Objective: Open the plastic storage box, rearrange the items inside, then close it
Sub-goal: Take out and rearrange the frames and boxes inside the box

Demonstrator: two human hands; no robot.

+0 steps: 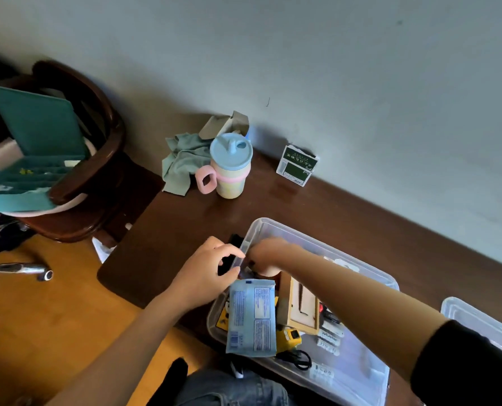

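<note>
The clear plastic storage box (369,273) stands open on the brown table (317,206); its clear lid (484,326) lies to the right. My left hand (209,271) pinches the box's left rim, next to a black object (234,240) outside the wall. My right hand (268,252) reaches into the far-left corner with its fingers curled down over a beige rounded thing (268,271); whether it holds anything is hidden. Inside the box are an upright pale blue packet (251,315), a wooden frame (301,307), a yellow item (289,336), a black cable (298,358) and white labelled tubes (328,338).
At the back of the table stand a pastel lidded cup (230,168), a crumpled green cloth (182,162), an open cardboard carton (228,126) and a green-and-white carton (296,165). To the left, a dark wooden chair (97,159) holds an open teal case (33,159).
</note>
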